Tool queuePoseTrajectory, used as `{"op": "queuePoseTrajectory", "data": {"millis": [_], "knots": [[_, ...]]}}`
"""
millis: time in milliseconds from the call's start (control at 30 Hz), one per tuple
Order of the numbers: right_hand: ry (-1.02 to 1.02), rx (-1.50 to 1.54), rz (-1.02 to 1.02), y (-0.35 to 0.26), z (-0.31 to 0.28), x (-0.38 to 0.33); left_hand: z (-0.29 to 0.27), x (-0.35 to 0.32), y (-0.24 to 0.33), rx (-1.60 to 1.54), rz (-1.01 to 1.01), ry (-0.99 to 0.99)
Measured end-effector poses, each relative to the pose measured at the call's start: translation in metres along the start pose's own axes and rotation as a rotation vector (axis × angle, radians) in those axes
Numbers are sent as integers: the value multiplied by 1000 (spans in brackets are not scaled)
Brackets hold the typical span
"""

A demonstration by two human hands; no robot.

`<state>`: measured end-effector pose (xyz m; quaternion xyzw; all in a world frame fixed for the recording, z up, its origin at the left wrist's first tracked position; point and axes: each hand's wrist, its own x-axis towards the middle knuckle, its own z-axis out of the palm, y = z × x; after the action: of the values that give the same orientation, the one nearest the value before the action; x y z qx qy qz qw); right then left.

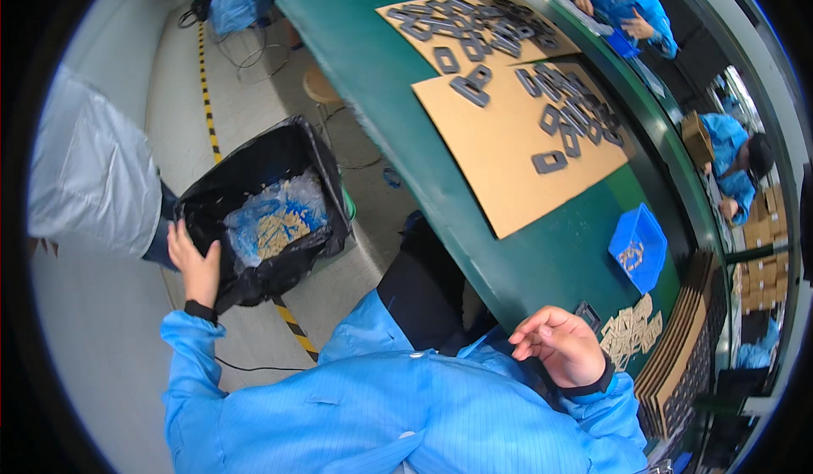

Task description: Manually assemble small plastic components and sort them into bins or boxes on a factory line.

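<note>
My left hand [195, 258] is at the near-left side of a bin lined with a black bag [203, 182], fingers stretched and spread. Whether it touches the bag's edge is hard to tell. Inside the bin lie crumpled clear and blue plastic [309, 194] and many small tan scraps [281, 230]. Above the green table's near edge, my right hand [566, 347] has loosely bent fingers, and nothing shows in it. Just beyond that hand are a dark frame-shaped part [587, 315], partly hidden, and a spread of flat tan pieces [631, 332].
Dark oblong frames [550, 162] lie on two cardboard sheets [483, 169] on the green table [389, 127]. A blue tray [645, 279] holds small bits. Cardboard sheets [673, 355] stand at right. Someone in a pale garment [89, 169] is at left; co-workers sit across the line.
</note>
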<state>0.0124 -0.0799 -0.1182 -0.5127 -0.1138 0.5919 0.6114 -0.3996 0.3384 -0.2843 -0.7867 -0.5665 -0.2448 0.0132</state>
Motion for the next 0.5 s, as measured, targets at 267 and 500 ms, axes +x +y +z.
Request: {"op": "queuePoseTrajectory", "data": {"millis": [267, 500], "knots": [[-48, 64, -77, 31, 9, -36, -79, -13, 382, -1269, 1258, -1081], [412, 174, -445, 63, -19, -108, -89, -68, 537, -920, 1503, -1250]]}}
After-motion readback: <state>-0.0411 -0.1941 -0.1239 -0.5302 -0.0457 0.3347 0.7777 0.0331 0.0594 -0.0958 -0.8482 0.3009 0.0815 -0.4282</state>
